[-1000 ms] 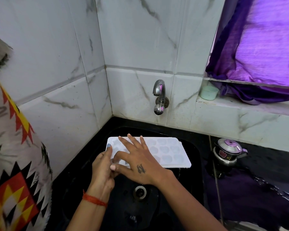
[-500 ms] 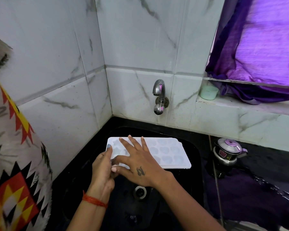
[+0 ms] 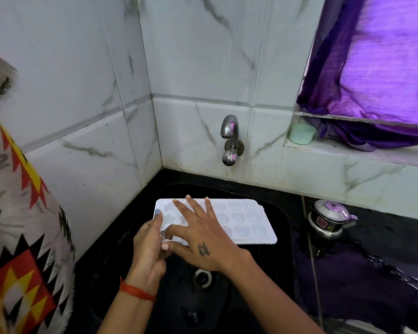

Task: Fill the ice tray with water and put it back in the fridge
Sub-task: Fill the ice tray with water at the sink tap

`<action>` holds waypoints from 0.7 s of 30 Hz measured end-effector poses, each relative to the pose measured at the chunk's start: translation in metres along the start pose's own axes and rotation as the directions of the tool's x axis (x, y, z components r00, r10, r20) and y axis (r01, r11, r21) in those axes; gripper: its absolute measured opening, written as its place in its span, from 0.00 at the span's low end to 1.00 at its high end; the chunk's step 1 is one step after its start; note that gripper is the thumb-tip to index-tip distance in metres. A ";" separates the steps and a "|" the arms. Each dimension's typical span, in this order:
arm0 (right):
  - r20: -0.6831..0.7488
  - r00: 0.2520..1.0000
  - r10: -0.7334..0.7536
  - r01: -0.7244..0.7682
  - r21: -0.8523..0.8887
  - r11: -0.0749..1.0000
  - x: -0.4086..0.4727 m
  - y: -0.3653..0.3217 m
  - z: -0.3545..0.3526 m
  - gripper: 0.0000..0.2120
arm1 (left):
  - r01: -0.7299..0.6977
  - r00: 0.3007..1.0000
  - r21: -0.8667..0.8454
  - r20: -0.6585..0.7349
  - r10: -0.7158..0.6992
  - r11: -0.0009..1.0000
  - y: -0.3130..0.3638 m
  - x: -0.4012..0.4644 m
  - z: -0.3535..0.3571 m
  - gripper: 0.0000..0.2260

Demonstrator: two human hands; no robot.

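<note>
White plastic ice tray with rounded cavities (image 3: 241, 222) sits level over the black sink basin (image 3: 282, 237), just below and in front of the chrome wall tap (image 3: 230, 138); no water visible from the spout. Left hand (image 3: 148, 247) grips the tray's left end, thumb on top at the corner, fingers under and hidden. Right hand (image 3: 203, 235) lies flat on the tray's left half, fingers spread straight, covering several cavities. The two hands touch at the near-left edge. Whether the cavities hold water: can't tell. Metal drain (image 3: 202, 277) below the right wrist. Small steel lidded pot (image 3: 327, 221) on the wet black table right of the sink. Pale green cup (image 3: 302, 133) on the window ledge, next to the purple curtain (image 3: 377, 68). Patterned red-yellow-black cloth (image 3: 17, 237) fills the left edge, cut off by the frame. Forearms block the sink's near part.
</note>
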State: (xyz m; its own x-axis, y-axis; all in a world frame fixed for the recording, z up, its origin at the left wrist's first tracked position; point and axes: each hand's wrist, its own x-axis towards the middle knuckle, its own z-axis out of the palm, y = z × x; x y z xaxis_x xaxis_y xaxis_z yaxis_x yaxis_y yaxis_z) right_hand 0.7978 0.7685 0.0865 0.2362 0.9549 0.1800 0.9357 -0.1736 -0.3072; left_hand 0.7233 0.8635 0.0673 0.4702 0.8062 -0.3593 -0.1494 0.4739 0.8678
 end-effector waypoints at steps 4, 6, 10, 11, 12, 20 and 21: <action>0.004 1.000 0.004 -0.004 0.003 1.000 0.000 0.000 0.000 0.27 | 0.001 1.000 0.004 0.007 -0.001 1.000 0.000 0.000 0.000 0.12; 0.003 1.000 0.004 -0.004 0.007 1.000 0.000 0.000 0.000 0.27 | -0.006 1.000 0.004 0.015 0.006 1.000 0.000 -0.001 -0.001 0.12; 0.006 1.000 0.006 -0.006 0.027 1.000 0.001 0.000 0.001 0.27 | -0.014 0.999 -0.003 0.032 0.014 1.000 0.000 -0.001 -0.001 0.11; 0.008 1.000 0.007 -0.007 0.029 1.000 0.001 0.000 0.001 0.27 | -0.015 0.999 -0.004 0.034 0.015 1.000 0.000 -0.001 -0.001 0.11; 0.011 1.000 0.008 -0.008 0.031 0.999 0.001 0.000 0.001 0.27 | -0.015 0.999 -0.002 0.032 0.015 1.000 0.000 0.000 -0.002 0.11; 0.022 1.000 0.011 -0.012 0.034 0.999 -0.002 0.001 0.000 0.23 | -0.016 1.000 0.002 0.022 0.016 1.000 -0.001 -0.001 0.000 0.12; 0.020 1.000 0.016 -0.017 0.038 0.999 -0.003 0.001 -0.001 0.21 | -0.016 1.000 -0.001 0.022 0.016 1.000 -0.001 -0.002 0.000 0.12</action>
State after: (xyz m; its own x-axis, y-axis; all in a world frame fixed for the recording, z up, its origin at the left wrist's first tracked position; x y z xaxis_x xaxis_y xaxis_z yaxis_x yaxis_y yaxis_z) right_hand 0.7981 0.7652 0.0862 0.2460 0.9565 0.1568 0.9210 -0.1803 -0.3453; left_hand 0.7226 0.8617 0.0668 0.4867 0.8056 -0.3378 -0.1579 0.4614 0.8730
